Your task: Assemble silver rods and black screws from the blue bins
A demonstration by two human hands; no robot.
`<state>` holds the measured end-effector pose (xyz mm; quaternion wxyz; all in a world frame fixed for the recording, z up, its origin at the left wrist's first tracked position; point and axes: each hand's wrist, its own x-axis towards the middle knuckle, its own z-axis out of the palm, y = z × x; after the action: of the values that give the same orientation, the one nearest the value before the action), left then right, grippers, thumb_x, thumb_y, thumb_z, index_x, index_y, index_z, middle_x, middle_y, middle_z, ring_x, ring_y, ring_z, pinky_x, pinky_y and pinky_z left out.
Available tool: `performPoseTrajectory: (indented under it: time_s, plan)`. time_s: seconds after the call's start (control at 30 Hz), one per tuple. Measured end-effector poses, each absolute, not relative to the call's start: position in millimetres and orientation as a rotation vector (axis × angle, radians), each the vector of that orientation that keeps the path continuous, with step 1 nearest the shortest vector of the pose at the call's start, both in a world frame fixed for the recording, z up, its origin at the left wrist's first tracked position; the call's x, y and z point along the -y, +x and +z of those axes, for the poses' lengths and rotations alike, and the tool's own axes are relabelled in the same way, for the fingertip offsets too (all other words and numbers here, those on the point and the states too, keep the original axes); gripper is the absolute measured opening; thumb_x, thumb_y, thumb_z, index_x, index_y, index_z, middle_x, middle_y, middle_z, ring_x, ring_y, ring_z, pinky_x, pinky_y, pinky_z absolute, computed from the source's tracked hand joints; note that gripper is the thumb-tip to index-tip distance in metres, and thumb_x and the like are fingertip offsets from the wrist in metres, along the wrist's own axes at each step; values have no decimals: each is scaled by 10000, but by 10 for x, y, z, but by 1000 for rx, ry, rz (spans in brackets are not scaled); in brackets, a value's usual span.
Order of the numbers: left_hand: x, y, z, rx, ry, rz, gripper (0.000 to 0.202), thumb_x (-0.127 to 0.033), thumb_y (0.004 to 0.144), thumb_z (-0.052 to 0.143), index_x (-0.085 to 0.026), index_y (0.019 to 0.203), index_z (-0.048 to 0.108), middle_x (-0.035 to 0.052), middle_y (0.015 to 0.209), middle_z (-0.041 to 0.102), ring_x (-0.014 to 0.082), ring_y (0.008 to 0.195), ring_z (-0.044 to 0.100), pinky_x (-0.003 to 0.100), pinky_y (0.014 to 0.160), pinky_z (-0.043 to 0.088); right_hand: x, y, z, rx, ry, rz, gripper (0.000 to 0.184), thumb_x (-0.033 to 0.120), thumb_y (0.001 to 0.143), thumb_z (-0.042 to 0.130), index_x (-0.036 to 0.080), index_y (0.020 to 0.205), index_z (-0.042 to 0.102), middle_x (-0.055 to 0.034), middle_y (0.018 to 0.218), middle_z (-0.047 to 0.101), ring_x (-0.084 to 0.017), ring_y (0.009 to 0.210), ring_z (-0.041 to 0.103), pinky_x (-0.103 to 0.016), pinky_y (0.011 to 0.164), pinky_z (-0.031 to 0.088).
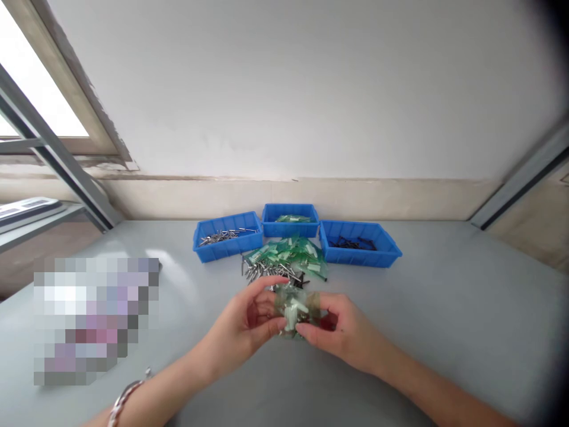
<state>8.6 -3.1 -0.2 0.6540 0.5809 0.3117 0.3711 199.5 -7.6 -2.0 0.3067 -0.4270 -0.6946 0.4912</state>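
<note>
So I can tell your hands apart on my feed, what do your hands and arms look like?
The left hand and right hand are bare, without gloves. No sleeves show on either forearm. A pale and brownish bracelet with a small end piece circles the left forearm; nothing worn shows on the right forearm.

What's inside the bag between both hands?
Pale pieces show through the green bag. The left hand and right hand partly cover its edges; anything behind those pieces is hidden.

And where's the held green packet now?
In the head view, the green packet is lower centre, between the left hand and right hand, in front of the silver pieces.
</note>
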Motion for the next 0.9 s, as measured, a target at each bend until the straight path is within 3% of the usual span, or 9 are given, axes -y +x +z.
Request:
performPoseTrajectory:
  time_s: [0.3,0.9]
  plan:
    - [31,78,-17,-734,1336,813,433,-233,789,642,-191,1168,437,49,888,588,166,809,583,315,726,456,73,1995,-60,1786,-1100,1368,84,224,737,569,147,741,603,14,674,487,-111,613,424,-228,547,354]
    - [33,72,-38,-811,1405,808,416,-239,783,638,-194,1161,471,25,838,557,130,744,550,267,678,452,80,1985,-5,1746,-1165,1400,110,246,713,550,142,677,540,26,618,396,-105,579,347,-235,512,283]
